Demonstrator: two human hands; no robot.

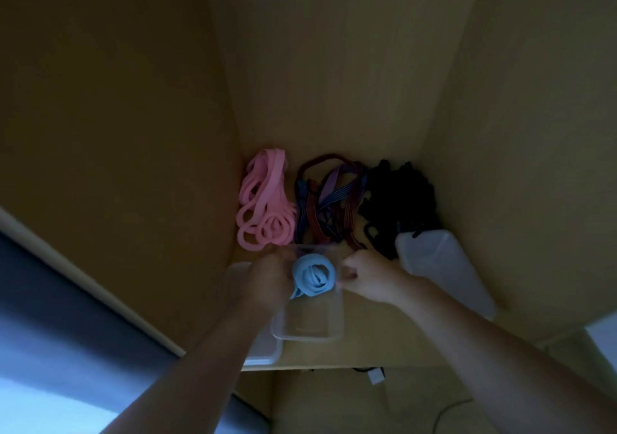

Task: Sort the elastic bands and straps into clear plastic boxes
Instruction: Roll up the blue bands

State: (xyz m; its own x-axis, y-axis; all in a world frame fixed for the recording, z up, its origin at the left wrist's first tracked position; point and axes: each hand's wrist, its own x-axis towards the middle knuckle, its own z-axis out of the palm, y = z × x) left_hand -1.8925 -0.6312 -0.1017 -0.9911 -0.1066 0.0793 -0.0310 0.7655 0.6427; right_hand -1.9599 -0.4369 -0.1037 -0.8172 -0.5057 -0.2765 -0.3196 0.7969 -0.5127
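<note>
A clear plastic box [309, 326] stands on the wooden shelf in front of me, with a coiled light-blue band [313, 276] in its far end. My left hand [267, 276] grips the box's left wall beside the blue coil. My right hand [370, 278] pinches the right wall with curled fingers. Behind the box lie three heaps: pink bands [263, 199] at the left, red, blue and purple straps [329, 196] in the middle, black straps [397, 196] at the right.
Another clear box [263, 353] sits partly under my left forearm. A white lidded box [444, 273] lies at the right by the side wall. Wooden walls close in the shelf [364, 350] on the left, back and right. A white plug and cable [375, 376] hang below the front edge.
</note>
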